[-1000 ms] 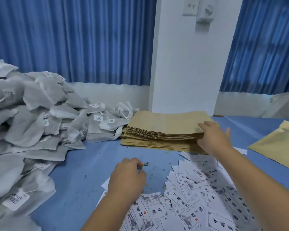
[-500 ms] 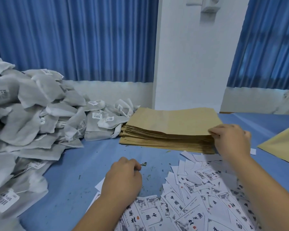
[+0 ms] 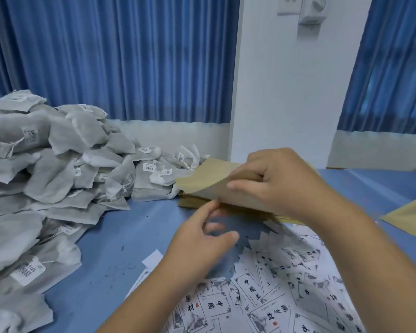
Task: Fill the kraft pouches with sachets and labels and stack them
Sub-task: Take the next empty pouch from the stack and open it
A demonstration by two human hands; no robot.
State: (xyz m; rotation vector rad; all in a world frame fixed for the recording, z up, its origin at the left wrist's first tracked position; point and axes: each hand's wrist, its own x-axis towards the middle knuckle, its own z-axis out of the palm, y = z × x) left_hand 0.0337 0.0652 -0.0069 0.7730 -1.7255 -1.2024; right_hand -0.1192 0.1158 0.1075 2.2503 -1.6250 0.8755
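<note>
A stack of flat kraft pouches [image 3: 197,202] lies on the blue table [image 3: 120,239] in the middle. My right hand [image 3: 279,181] grips the top kraft pouch [image 3: 207,179] and holds it lifted and curled above the stack. Just below it, my left hand [image 3: 202,246] hovers with loose, spread fingers and nothing in it, its fingertips near the pouch's lower edge. White sachets [image 3: 46,179] with barcode tags are heaped on the left. Printed white labels [image 3: 269,296] are scattered at the front.
Another kraft pouch [image 3: 413,218] lies at the right edge of the table. Blue curtains [image 3: 120,56] and a white pillar [image 3: 286,92] stand behind the table. Small dark crumbs dot the blue surface between sachets and labels.
My right hand has lifted the top pouch off the stack and pulled it toward me. My left hand has uncurled and risen from the labels toward the pouch.
</note>
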